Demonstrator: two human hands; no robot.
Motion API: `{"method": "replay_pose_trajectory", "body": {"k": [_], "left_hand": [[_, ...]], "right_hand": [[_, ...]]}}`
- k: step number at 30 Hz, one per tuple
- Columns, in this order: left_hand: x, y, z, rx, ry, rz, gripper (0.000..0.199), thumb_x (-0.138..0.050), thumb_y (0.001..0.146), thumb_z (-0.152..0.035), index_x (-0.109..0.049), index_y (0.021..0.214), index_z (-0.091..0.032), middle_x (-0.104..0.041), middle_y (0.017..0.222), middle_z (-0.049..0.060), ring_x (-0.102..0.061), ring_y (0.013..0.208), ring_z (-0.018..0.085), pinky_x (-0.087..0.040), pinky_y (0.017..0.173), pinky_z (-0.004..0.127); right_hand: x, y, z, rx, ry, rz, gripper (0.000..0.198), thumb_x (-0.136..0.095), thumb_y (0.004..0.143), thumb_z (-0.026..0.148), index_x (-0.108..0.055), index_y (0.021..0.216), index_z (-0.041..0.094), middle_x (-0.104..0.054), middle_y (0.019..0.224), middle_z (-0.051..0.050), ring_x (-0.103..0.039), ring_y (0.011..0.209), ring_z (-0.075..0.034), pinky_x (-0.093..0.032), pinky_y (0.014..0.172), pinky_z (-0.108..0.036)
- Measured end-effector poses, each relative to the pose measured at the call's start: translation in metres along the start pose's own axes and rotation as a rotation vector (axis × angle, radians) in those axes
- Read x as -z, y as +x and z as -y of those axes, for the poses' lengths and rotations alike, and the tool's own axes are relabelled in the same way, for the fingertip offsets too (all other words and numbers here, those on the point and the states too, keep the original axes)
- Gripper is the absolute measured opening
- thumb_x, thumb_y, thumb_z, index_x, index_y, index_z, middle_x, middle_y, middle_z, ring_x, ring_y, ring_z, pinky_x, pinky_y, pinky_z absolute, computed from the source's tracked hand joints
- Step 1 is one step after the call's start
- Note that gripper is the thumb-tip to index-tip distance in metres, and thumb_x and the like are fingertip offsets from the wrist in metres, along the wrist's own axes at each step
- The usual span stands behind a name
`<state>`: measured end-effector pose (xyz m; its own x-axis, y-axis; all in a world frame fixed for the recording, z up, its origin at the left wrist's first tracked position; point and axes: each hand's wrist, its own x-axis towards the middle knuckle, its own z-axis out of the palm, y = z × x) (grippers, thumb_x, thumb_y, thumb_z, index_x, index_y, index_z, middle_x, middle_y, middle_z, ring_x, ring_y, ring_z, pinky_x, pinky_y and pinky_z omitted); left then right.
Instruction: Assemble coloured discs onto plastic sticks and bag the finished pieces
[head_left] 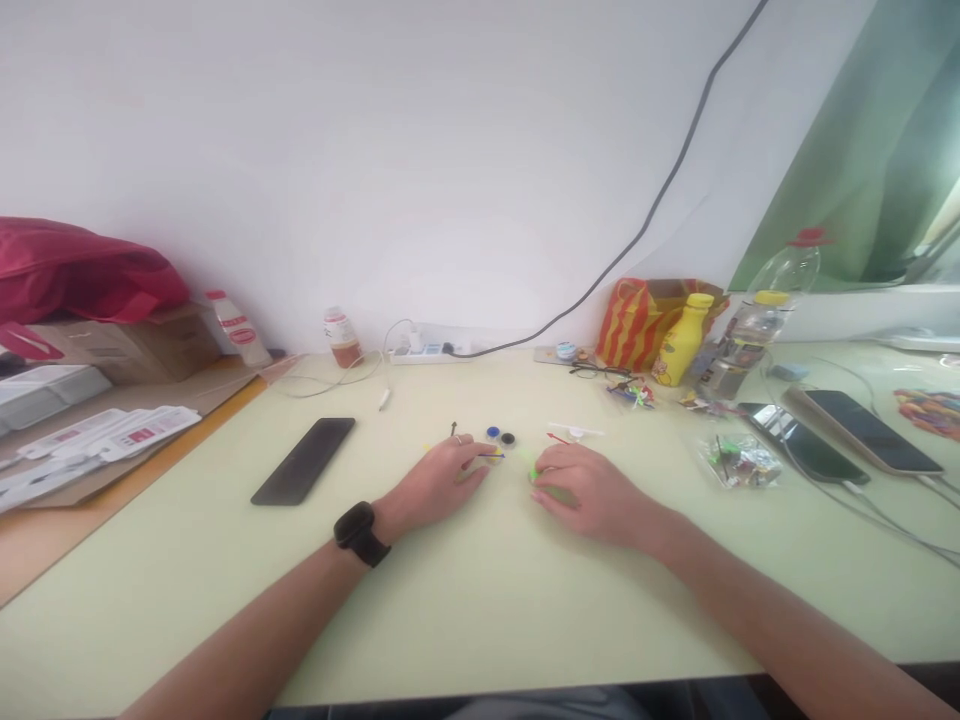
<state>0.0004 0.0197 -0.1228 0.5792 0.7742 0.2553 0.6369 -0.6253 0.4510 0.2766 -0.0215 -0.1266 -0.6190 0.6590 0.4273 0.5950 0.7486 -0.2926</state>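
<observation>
Apparently the step is fine handling: the right hand [589, 490] pinches a green piece [534, 476] at the table [465, 620]; apart from it, the left hand [435, 482] is by a blue-and-yellow piece [492, 456] near two discs [508, 440], grip unclear. Any next move calls for a light touch.

You have a small bright-green piece [533, 476], mostly hidden, pinched in your right grip [589, 492], while by the fingertips of your left grip [439, 482] a slim blue arrow [498, 456], its tip pointing right, shows with a little yellow piece [491, 451], partly covered, just beside it.
</observation>
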Motion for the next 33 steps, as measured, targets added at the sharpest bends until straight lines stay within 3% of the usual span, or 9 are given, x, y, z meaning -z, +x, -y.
{"method": "replay_pose_trajectory", "body": {"k": [6, 10, 13, 16, 20, 26, 33], "left_hand": [[-0.005, -0.004, -0.010, -0.060, -0.023, 0.061, 0.037, -0.050, 0.105, -0.037, -0.064, 0.139, -0.029, -0.065, 0.106, 0.008, -0.064, 0.098, 0.024, -0.051, 0.085, 0.036], [-0.007, -0.006, -0.014, -0.068, -0.032, 0.083, 0.038, -0.052, 0.105, -0.039, -0.064, 0.140, -0.030, -0.065, 0.108, 0.009, -0.064, 0.100, 0.025, -0.052, 0.086, 0.036], [-0.008, -0.007, -0.018, -0.080, -0.039, 0.089, 0.038, -0.053, 0.104, -0.039, -0.063, 0.140, -0.029, -0.065, 0.107, 0.009, -0.064, 0.098, 0.024, -0.052, 0.086, 0.036], [-0.008, -0.007, -0.023, -0.083, -0.054, 0.082, 0.039, -0.054, 0.104, -0.039, -0.062, 0.141, -0.028, -0.065, 0.105, 0.008, -0.063, 0.097, 0.024, -0.053, 0.087, 0.037], [-0.008, -0.008, -0.028, -0.081, -0.055, 0.068, 0.041, -0.051, 0.106, -0.037, -0.058, 0.144, -0.027, -0.066, 0.109, 0.009, -0.063, 0.101, 0.025, -0.053, 0.091, 0.039], [-0.013, -0.010, -0.025, -0.084, -0.089, 0.048, 0.043, -0.052, 0.105, -0.036, -0.055, 0.146, -0.027, -0.064, 0.123, 0.011, -0.065, 0.104, 0.024, -0.054, 0.096, 0.039], [-0.016, -0.007, -0.029, -0.127, -0.115, 0.077, 0.050, -0.059, 0.101, -0.036, -0.051, 0.150, -0.029, -0.063, 0.112, 0.009, -0.063, 0.102, 0.024, -0.054, 0.096, 0.040]], "right_hand": [[0.005, -0.005, -0.026, -0.169, -0.249, -0.053, 0.036, -0.058, 0.100, 0.033, -0.062, 0.067, 0.021, -0.068, 0.076, -0.008, -0.062, 0.082, -0.025, -0.050, 0.076, -0.042], [0.008, -0.008, -0.037, -0.242, -0.337, -0.112, 0.030, -0.059, 0.099, 0.032, -0.066, 0.072, 0.021, -0.071, 0.085, -0.012, -0.063, 0.091, -0.030, -0.051, 0.080, -0.047], [0.009, -0.007, -0.031, -0.210, -0.242, -0.167, 0.018, -0.059, 0.099, 0.031, -0.072, 0.093, 0.020, -0.074, 0.098, -0.013, -0.064, 0.101, -0.032, -0.052, 0.090, -0.050], [0.007, -0.005, -0.015, -0.157, -0.020, -0.180, 0.023, -0.053, 0.104, 0.032, -0.070, 0.117, 0.023, -0.075, 0.109, -0.010, -0.067, 0.106, -0.028, -0.053, 0.100, -0.049], [0.000, -0.004, 0.004, -0.123, 0.228, -0.093, 0.033, -0.052, 0.105, 0.032, -0.062, 0.136, 0.026, -0.074, 0.116, -0.007, -0.069, 0.105, -0.023, -0.057, 0.093, -0.041], [-0.011, -0.002, 0.003, -0.084, 0.314, -0.095, 0.025, -0.050, 0.105, 0.024, -0.070, 0.120, 0.025, -0.077, 0.109, -0.007, -0.071, 0.099, -0.022, -0.057, 0.089, -0.037], [-0.015, 0.005, -0.005, -0.256, 0.380, -0.175, 0.016, -0.054, 0.103, 0.031, -0.067, 0.105, 0.023, -0.072, 0.087, -0.003, -0.067, 0.079, -0.019, -0.054, 0.069, -0.031]]}}
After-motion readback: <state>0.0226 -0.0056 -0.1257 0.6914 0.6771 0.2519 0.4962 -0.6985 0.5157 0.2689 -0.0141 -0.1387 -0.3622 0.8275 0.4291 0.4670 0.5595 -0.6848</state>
